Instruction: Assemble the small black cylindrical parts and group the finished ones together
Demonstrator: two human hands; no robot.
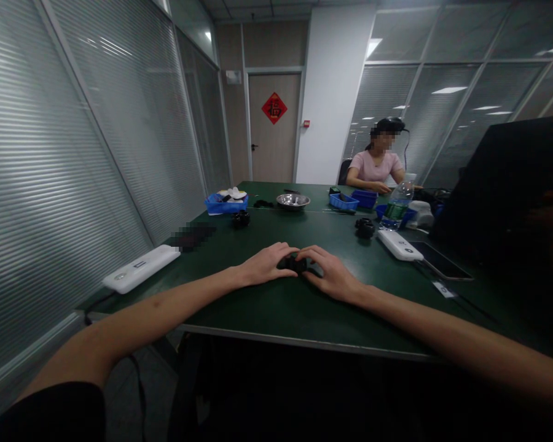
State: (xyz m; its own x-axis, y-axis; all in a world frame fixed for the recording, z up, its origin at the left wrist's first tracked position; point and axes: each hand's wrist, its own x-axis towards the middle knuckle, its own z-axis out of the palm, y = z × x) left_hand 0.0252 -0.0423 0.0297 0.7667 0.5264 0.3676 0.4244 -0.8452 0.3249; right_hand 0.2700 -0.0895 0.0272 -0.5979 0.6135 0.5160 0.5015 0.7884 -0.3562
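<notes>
On the green table, a small dark black part [297, 264] lies between my two hands, its exact kind too dark to make out. My left hand [268, 264] curves round its left side, thumb below and fingers above. From the other side my right hand [329, 270] grips it in the same way, fingertips close to those of the left. Similar black knobbly parts lie farther off, one at the left [240, 219] and one at the right [364, 228].
Beyond stand a metal bowl [293, 202], a filled blue basket [226, 202], blue trays [343, 201] and a water bottle [397, 205]. White power banks [142, 268] lie at both sides, a phone [442, 260] at right. A person [376, 162] sits at the far side.
</notes>
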